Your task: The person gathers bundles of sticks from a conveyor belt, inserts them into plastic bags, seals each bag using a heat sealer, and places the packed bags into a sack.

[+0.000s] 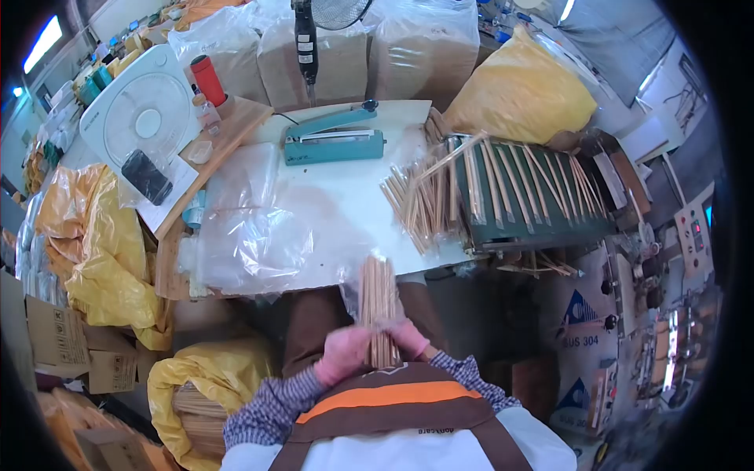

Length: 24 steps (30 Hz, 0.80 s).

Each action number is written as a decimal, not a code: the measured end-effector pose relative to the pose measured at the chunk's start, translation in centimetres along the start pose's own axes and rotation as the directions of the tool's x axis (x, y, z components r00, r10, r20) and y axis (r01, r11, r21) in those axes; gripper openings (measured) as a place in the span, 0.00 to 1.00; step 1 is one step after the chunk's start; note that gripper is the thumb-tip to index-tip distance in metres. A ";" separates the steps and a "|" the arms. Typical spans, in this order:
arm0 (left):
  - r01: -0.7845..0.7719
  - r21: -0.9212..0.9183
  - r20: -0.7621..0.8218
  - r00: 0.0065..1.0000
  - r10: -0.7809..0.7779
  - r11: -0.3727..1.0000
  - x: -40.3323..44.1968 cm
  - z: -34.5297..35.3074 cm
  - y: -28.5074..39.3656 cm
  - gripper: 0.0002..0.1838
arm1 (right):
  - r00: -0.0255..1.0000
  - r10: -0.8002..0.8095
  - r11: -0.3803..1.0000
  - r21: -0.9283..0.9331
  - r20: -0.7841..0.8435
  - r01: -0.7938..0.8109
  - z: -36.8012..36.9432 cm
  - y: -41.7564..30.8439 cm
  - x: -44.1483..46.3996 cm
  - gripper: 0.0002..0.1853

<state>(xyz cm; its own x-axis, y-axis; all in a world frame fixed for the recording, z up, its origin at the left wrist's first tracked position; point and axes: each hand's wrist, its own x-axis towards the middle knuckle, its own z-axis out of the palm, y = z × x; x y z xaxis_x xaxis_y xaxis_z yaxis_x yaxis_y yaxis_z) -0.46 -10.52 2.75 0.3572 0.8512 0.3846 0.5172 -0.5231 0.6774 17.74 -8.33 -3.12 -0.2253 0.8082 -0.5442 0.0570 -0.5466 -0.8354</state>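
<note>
A bundle of thin wooden sticks (378,290) stands lengthwise in front of my apron, with clear plastic around its upper part. My left hand (346,354), in a pink glove, is closed on the bundle's left side. From the right, my right hand (408,337), also gloved in pink, is wrapped round the same bundle. The bundle's far end reaches the near edge of the white table (338,188). Clear plastic bags (255,243) lie flat on the table's left part. A teal bag sealer (334,146) sits at its back.
Wrapped sticks (420,196) are heaped at the table's right, beside a green conveyor (503,224) carrying more. A yellow sack (526,94) stands behind. On the left are a white fan (147,122), a phone (147,177), a red bottle (207,80) and a yellow-lined container of sticks (200,416).
</note>
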 end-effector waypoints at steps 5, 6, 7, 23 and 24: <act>-0.071 0.020 -0.208 0.975 0.073 0.997 14.2 -5.7 4.1 0.08 | 0.900 -0.436 0.900 0.006 -0.001 0.436 -1.7 -15.2 -2.3 0.26; -0.039 -0.028 -0.187 0.982 0.033 0.999 16.6 -7.8 6.4 0.08 | 0.896 -0.441 0.877 0.230 0.043 0.421 -1.9 -18.8 -3.7 0.27; -0.085 -0.057 -0.205 0.976 0.071 0.995 18.5 -9.6 8.1 0.08 | 0.891 -0.446 0.823 0.431 0.086 0.370 -2.1 -22.4 -5.2 0.29; -0.081 0.194 -0.278 0.951 0.134 0.978 24.6 -16.7 -0.2 0.07 | 0.457 -0.854 -0.049 -0.912 0.250 0.408 -0.5 -31.5 -1.1 0.36; -0.071 0.106 -0.287 0.953 0.099 0.992 24.3 -17.0 -0.6 0.07 | 0.500 -0.828 -0.032 -0.913 0.252 0.407 0.1 -31.9 -0.7 0.39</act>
<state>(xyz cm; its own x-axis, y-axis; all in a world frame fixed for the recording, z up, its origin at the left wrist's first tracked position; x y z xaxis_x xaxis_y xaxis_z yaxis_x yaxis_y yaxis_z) -5.30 11.23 22.33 0.1679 0.7718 0.6133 0.5700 -0.5836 0.5784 15.96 8.54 23.91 -0.4053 0.8017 0.4394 0.7942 0.5468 -0.2650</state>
